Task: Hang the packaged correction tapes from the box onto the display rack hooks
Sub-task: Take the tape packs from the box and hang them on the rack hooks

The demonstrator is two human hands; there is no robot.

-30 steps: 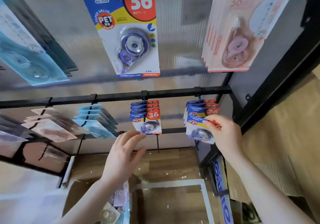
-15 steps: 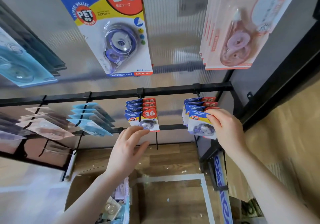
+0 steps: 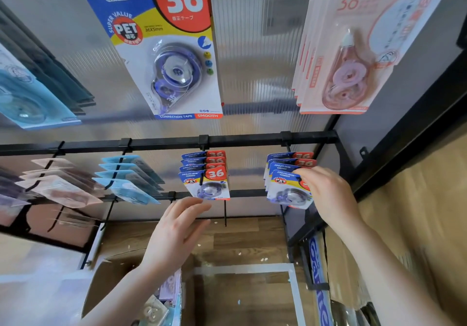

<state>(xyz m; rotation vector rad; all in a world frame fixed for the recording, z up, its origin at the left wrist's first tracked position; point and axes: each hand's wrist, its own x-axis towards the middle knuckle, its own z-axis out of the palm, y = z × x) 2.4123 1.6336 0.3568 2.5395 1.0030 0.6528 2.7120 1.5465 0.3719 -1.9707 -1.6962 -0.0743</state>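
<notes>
My right hand [image 3: 328,197] pinches the front pack [image 3: 288,189] on the far-right hook [image 3: 286,146]; left hand [image 3: 174,234] loose, empty. Tip: slide it fully back, card flush with the others.

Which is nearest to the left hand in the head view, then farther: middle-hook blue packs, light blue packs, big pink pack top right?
1. Middle-hook blue packs, just above the left hand.
2. Light blue packs, up-left.
3. Big pink pack, far upper right.

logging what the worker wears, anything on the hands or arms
Nothing worn shows: the left hand and right hand are bare, with no gloves, rings or watch in view. Both forearms are bare too, with no sleeves as far as the frame reaches.
</notes>
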